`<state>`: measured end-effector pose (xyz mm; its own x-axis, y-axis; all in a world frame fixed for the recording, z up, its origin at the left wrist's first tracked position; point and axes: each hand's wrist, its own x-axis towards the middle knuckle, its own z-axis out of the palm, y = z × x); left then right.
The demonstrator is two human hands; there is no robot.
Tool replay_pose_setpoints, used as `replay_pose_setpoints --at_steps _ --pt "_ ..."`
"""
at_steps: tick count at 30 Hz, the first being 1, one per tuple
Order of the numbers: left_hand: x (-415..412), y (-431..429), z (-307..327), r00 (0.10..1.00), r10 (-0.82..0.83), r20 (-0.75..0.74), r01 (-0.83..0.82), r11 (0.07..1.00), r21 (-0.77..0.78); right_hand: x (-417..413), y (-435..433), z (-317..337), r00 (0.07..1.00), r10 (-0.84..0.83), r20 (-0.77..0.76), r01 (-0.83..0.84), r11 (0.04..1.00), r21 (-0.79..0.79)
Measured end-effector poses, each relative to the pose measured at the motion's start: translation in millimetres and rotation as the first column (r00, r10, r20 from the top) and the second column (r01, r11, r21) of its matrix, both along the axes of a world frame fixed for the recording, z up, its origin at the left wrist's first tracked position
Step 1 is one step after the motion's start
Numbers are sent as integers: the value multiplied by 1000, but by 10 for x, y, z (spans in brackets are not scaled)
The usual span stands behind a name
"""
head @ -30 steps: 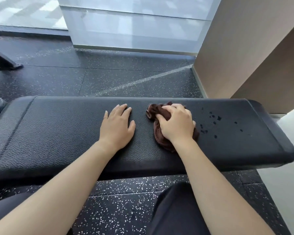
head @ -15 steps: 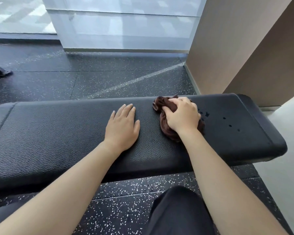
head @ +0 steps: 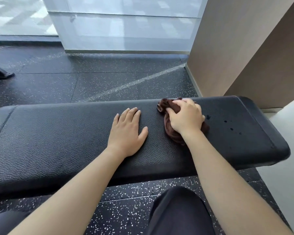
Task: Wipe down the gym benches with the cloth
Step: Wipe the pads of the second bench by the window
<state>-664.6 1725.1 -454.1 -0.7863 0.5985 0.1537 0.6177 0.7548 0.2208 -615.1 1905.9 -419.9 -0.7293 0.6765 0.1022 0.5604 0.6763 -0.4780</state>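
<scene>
A black padded gym bench [head: 58, 136] runs across the view from left to right. My left hand [head: 127, 131] lies flat on its top near the middle, fingers apart, holding nothing. My right hand [head: 187, 117] presses a bunched dark brown cloth [head: 170, 133] against the pad just right of the left hand. Part of the cloth sticks out beyond the fingertips near the bench's far edge. A few dark wet spots [head: 227, 124] dot the pad to the right of the cloth.
Black speckled rubber flooring [head: 109, 82] lies beyond and under the bench. A frosted glass panel [head: 126, 31] stands behind, and a beige wall [head: 244, 48] rises at the right. A black equipment foot [head: 0, 73] rests at far left. My dark-clothed knee [head: 180, 212] is below the bench.
My right hand has slid the cloth to the right along the pad, covering some of the wet spots. The left hand stays flat in place.
</scene>
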Motion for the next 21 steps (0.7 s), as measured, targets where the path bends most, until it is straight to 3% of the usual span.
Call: replay_pose_setpoints --at_steps 4,10,21 --pt "-14 -1 9 1000 -9 26 9 1000 -10 -212 96 91 999 33 43 -31 999 -40" --pt "-150 323 110 988 -66 141 55 995 80 640 57 -97 998 -11 -67 12 1000 18" --pt "-91 684 22 999 29 19 -30 999 44 154 780 -7 996 -91 -9 91 996 -5"
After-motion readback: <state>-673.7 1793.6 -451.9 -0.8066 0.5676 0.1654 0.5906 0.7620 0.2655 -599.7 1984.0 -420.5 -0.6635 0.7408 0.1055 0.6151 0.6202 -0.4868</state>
